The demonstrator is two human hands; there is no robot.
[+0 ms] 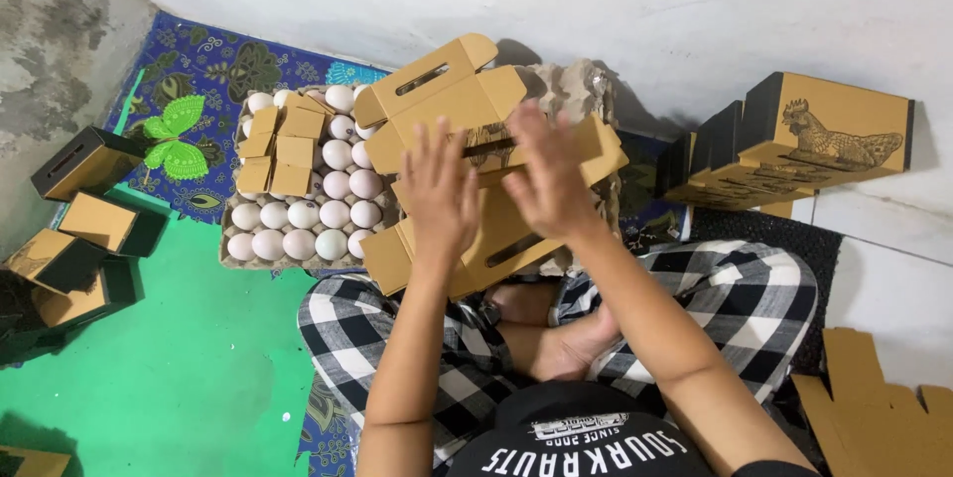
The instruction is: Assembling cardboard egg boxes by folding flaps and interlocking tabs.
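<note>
We see both hands flat on an unfolded brown cardboard carton blank (467, 130), held just above the lap and over the near edge of the grey pulp egg tray (586, 90). Left hand (437, 194): fingers spread, palm pressed on the blank's middle panel, not wrapped around anything. Right hand (551, 179): fingers together and extended, also pressing flat, no closed grip.

The tray holds white eggs (338, 184), roughly twenty visible, the rest hidden under the blank. Five small brown cardboard inserts (283, 149) lie on top of the eggs at the tray's left end.

Left, on the green patterned mat (199, 368): four folded brown boxes with black sides (89, 164), open and with nothing visible inside. Right, by the wall: a stack of folded brown cartons with a hen drawing (824, 135), count unclear. One more flat brown blank (874, 412) lies at bottom right.
</note>
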